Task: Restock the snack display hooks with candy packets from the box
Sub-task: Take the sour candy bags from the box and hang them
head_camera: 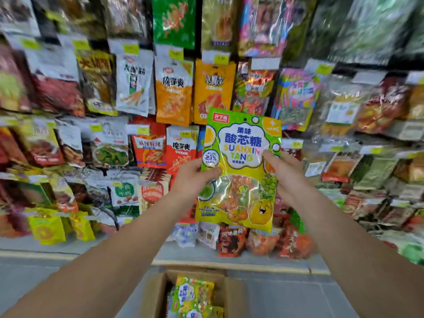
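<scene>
This is a shop. Rows of bright snack bags (pixel 174 92) hang close together on a big display wall, and little yellow price tags (pixel 176 54) sit above them.

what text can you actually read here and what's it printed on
"SUANXIN TANG" and "酸芯糖": held candy packet, in left hand and right hand.
"果味": same packet, above.
"TEXIATAO": its red corner logo.
"魔芋爽": red hanging packet.
Price tags and box packets: too blurred.
</scene>
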The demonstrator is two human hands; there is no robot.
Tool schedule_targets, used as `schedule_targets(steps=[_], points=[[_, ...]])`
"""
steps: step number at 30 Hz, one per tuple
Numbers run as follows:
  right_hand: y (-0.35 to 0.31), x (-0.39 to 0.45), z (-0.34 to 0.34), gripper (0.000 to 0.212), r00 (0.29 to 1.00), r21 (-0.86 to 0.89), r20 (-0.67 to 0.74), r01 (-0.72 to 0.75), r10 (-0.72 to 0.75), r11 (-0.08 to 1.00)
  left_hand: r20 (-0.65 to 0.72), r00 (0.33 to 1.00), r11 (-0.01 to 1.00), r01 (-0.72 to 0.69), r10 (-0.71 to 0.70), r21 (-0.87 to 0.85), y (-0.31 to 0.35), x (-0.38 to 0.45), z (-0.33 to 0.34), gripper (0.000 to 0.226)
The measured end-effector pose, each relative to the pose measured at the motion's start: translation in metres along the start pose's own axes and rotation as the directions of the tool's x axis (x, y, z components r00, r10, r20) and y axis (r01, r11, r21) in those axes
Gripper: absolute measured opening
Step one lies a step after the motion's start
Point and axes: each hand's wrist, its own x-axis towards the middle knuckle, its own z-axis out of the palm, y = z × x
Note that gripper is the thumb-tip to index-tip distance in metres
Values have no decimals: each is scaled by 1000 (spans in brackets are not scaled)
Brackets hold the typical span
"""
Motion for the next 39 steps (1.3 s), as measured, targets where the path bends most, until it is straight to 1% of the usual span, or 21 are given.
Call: schedule_targets(steps=[4, 5, 7, 8, 9, 10, 11, 12, 14, 15, 18, 22, 24, 25, 26, 28, 29, 31, 33, 36, 39], points=[[-60, -5, -10, 6, 994, 30, 3, 105, -105, 994, -39, 994, 995, -99, 99, -11, 61, 8, 16, 55], [-69, -8, -10, 2, 995, 34, 0, 97, -97, 995, -40, 993, 994, -113, 113, -1, 68, 12, 17, 55], [-91, -8, -17, 14, 991, 79, 7, 133, -134, 988, -34, 988, 989, -150, 151, 14, 89, 16, 24, 48], [-97, -5, -19, 11, 990, 101, 15, 135, -137, 986, -34, 984, 985, -173, 173, 27, 96, 19, 26, 50], [-107, -4, -19, 18, 990, 104, 0, 140, -141, 985, -32, 980, 980, -198, 198, 24, 105, 24, 28, 55], [-114, 0, -19, 42, 988, 121, -9, 152, -152, 981, -28, 979, 979, -203, 204, 26, 114, 26, 29, 59], [-124, 6, -17, 62, 987, 124, -14, 159, -158, 979, -36, 978, 979, -202, 203, 36, 126, 30, 30, 57], [-131, 12, -16, 70, 988, 129, -12, 151, -151, 980, -34, 979, 979, -198, 199, 38, 134, 36, 30, 49], [-143, 28, -14, 77, 989, 157, -14, 144, -144, 977, -40, 983, 984, -180, 181, 12, 148, 54, 30, 26], [-148, 39, -14, 79, 988, 161, -11, 152, -152, 975, -55, 983, 985, -175, 175, 9, 154, 65, 30, 25], [-164, 66, -12, 81, 984, 159, -15, 175, -175, 972, -40, 982, 982, -186, 185, -32, 175, 93, 33, 39], [-184, 102, -7, 80, 971, 171, -28, 239, -237, 956, 30, 976, 972, -210, 214, -108, 203, 130, 35, 29], [-189, 121, -6, 75, 972, 172, -27, 236, -235, 956, 51, 963, 963, -259, 263, -79, 207, 153, 34, 10], [-193, 131, -4, 70, 972, 142, -34, 235, -232, 962, 50, 957, 956, -280, 285, -81, 210, 167, 33, 5], [-194, 140, -4, 57, 972, 116, -53, 232, -228, 966, 54, 952, 952, -296, 300, -79, 210, 176, 33, 9], [-200, 156, -3, 14, 954, 23, -92, 287, -284, 958, 51, 944, 945, -322, 325, -61, 212, 198, 34, 11], [-201, 166, -5, 17, 940, -37, -120, 318, -320, 947, 51, 940, 941, -333, 336, -60, 210, 208, 34, 12], [-208, 176, -7, 10, 910, -137, -178, 355, -375, 925, 23, 945, 945, -325, 326, -39, 209, 225, 37, 12], [-215, 190, -16, 32, 867, -265, -228, 382, -442, 886, -19, 952, 952, -305, 305, -25, 206, 242, 40, 8], [-230, 201, -32, 45, 811, -500, -206, 395, -548, 771, -30, 960, 960, -278, 278, -12, 204, 262, 50, 14], [-249, 215, -45, 52, 775, -654, -160, 381, -611, 654, -19, 963, 963, -271, 271, -13, 208, 283, 64, 16]])
